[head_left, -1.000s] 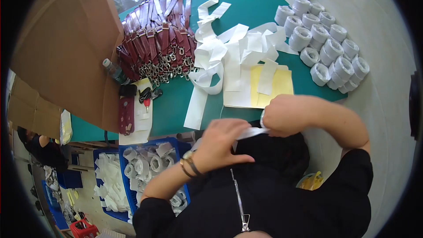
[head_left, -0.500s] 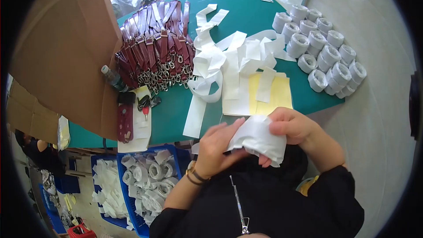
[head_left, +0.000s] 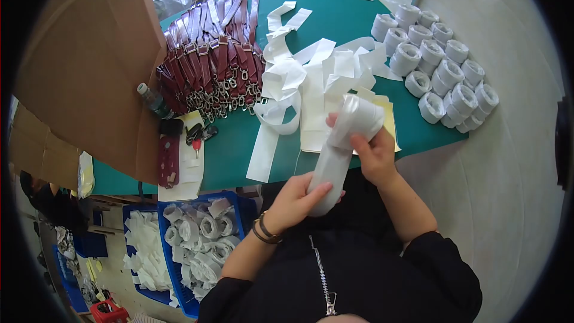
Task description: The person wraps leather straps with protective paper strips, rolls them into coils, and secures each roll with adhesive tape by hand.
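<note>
A white roll (head_left: 359,116) with a long, pale, slightly glossy tail (head_left: 330,173) is between my hands, in front of the table edge. My right hand (head_left: 378,154) grips the rolled part, with the thumb on its near side and fingertips showing at the far side. My left hand (head_left: 297,198) is closed on the lower end of the tail, thumb on top. Just beyond the roll lies a yellow and white sheet (head_left: 387,121) on the green table. Loose white paper strips (head_left: 326,78) are heaped over it. The roll is partly blurred.
Brown straps with metal clips (head_left: 212,63) lie at the back left, near a bottle (head_left: 154,101) and a cardboard panel (head_left: 89,60). Finished-looking white rolls (head_left: 448,75) are stacked at the right. Blue crates (head_left: 173,263) of white rolls and strips stand lower left.
The white roll has moved up and away from my body and turned, its tail now stretched down to my left hand. My right hand has moved left, gripping the rolled part from below.
</note>
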{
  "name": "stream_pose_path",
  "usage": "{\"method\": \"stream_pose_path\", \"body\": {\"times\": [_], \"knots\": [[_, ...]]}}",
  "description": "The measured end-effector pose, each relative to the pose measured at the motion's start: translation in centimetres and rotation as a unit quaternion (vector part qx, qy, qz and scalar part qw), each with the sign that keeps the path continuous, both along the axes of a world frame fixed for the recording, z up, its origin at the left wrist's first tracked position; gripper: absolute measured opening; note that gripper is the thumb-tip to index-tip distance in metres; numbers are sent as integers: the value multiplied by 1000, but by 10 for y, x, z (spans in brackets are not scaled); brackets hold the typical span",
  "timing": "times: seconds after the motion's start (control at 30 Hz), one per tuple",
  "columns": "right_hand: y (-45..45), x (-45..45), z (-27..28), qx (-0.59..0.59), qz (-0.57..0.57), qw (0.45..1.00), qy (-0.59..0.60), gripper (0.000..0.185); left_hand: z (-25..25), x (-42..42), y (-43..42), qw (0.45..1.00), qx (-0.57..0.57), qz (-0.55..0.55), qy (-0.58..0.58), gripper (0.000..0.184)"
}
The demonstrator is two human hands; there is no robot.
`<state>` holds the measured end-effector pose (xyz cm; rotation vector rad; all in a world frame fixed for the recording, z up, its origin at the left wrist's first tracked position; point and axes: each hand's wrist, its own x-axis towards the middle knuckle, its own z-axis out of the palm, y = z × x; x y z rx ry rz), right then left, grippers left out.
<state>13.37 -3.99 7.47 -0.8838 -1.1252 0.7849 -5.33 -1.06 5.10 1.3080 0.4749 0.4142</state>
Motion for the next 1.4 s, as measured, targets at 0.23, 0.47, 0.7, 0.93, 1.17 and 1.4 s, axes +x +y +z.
{"method": "stream_pose_path", "body": {"times": [0.23, 0.47, 0.7, 0.93, 1.17, 1.4], "knots": [[1, 6, -15, 277, 26, 709, -648, 25, 23, -25, 23, 981, -180, -77, 11, 28], [-24, -9, -18, 156, 152, 666, -713, 29, 17, -41, 39, 934, -322, -135, 80, 33], [-27, 8, 15, -252, 470, 704, -469, 36, 40, -52, 32, 843, 492, -154, 153, 44], [-41, 21, 5, -350, 519, 757, 190, 48, 5, -17, -5, 838, 528, 134, 22, 38], [-38, 6, -22, -240, 334, 846, 338, 50, -46, 5, -24, 945, 258, 200, 32, 25], [-22, -9, -38, -199, 147, 927, 280, 48, -73, 15, -27, 978, 125, 154, 65, 20]]}}
